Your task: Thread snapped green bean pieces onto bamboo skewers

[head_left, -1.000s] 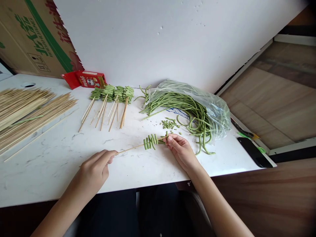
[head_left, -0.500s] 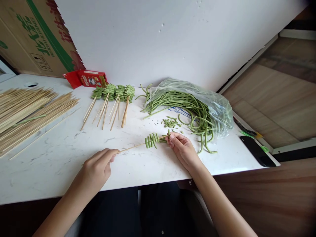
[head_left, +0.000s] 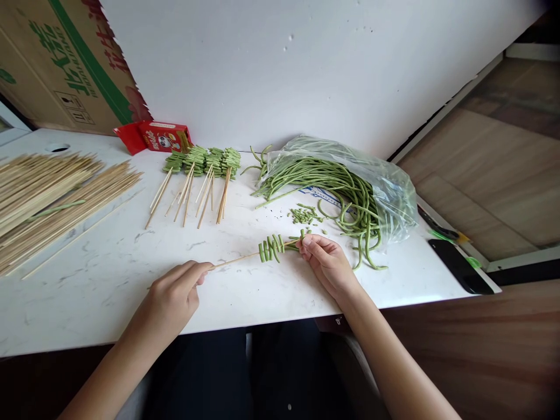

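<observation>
A thin bamboo skewer (head_left: 236, 260) slants above the table between my hands, with several short green bean pieces (head_left: 271, 248) threaded crosswise on it. My left hand (head_left: 177, 291) is closed around the skewer's left part. At its other end, my right hand (head_left: 326, 256) pinches a cut bean piece (head_left: 302, 234) against the tip. More bean pieces lie partly hidden behind my right fingers. Just beyond that hand is a small heap of bean bits (head_left: 305, 214). Long green beans (head_left: 324, 178) spill out of a clear plastic bag (head_left: 396, 198) farther back.
Loose bamboo skewers (head_left: 65, 201) cover the table's left side, a bean lying across them. Filled bean skewers (head_left: 205, 162) are stacked at the back beside a red box (head_left: 164, 137). A black phone (head_left: 459, 265) rests at the right edge. A cardboard box (head_left: 65, 64) stands back left.
The camera view has shifted slightly. Both hands keep nearly the same pose, with the right one still pinching the bean piece at the skewer's tip.
</observation>
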`<state>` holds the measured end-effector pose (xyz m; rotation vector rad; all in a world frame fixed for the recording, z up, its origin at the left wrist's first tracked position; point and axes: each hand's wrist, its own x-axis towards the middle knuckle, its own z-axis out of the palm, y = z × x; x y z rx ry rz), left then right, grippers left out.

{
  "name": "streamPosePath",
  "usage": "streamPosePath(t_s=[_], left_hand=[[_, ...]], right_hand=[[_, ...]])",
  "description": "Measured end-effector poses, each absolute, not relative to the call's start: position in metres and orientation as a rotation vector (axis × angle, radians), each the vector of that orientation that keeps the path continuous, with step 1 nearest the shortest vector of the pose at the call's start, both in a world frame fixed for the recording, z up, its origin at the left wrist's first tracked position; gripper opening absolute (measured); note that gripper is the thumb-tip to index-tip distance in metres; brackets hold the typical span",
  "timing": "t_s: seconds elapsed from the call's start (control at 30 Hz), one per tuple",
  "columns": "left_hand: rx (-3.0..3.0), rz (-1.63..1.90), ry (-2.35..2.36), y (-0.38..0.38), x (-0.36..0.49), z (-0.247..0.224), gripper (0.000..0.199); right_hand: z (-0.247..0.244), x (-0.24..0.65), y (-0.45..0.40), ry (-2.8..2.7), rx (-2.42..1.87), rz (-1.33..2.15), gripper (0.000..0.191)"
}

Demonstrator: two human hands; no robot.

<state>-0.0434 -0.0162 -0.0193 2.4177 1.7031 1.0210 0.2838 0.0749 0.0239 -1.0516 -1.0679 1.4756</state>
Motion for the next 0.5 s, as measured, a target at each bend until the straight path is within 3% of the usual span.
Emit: streamPosePath(t_s=[0.5], left_hand=[[2.441, 1.013, 1.683, -0.0161, -0.0424, -0.0161, 0.051]], right_hand=[[0.0169, 0.2845, 0.0743, -1.151, -1.128, 1.378, 0.031]])
